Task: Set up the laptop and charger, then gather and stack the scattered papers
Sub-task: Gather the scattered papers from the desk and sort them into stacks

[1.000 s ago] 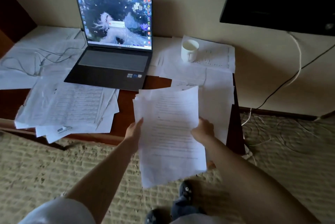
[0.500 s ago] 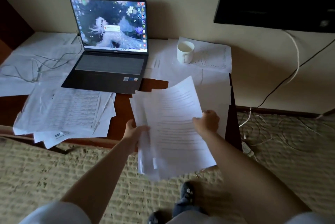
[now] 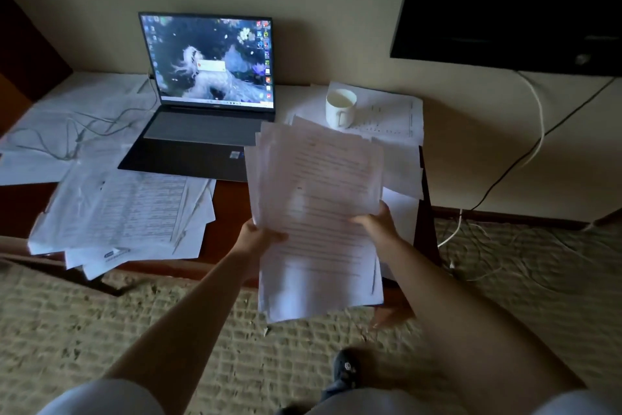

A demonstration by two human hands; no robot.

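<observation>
Inspector: Two hands grip one sheaf of papers (image 3: 316,212), held in the air over the near edge of the table (image 3: 232,212). Left hand (image 3: 257,239) is clamped on its left edge, thumb on the top sheet. Right hand (image 3: 377,224) is clamped on its right edge. Sheets in the sheaf are fanned and uneven at the far end.

Clerk: And below them?

Inspector: Woven floor mat (image 3: 168,323), with a dark shoe (image 3: 345,369) near the bottom of the view.

Clerk: Table surface?

Inspector: Loose pile of printed sheets (image 3: 124,219) at the near left, overhanging the front edge. More sheets (image 3: 400,162) lie on the right side, partly hidden behind the sheaf. Laptop (image 3: 202,112) stands open at centre, screen lit, its right front corner hidden by the sheaf. Thin grey cable (image 3: 84,132) trails across paper to its left; I cannot tell whether it is plugged in.

Clerk: Further back?

Inspector: White mug (image 3: 340,107) rests on a sheet at the far right. Dark screen (image 3: 511,1) hangs on the wall, with cords (image 3: 535,118) dropping to the floor.
</observation>
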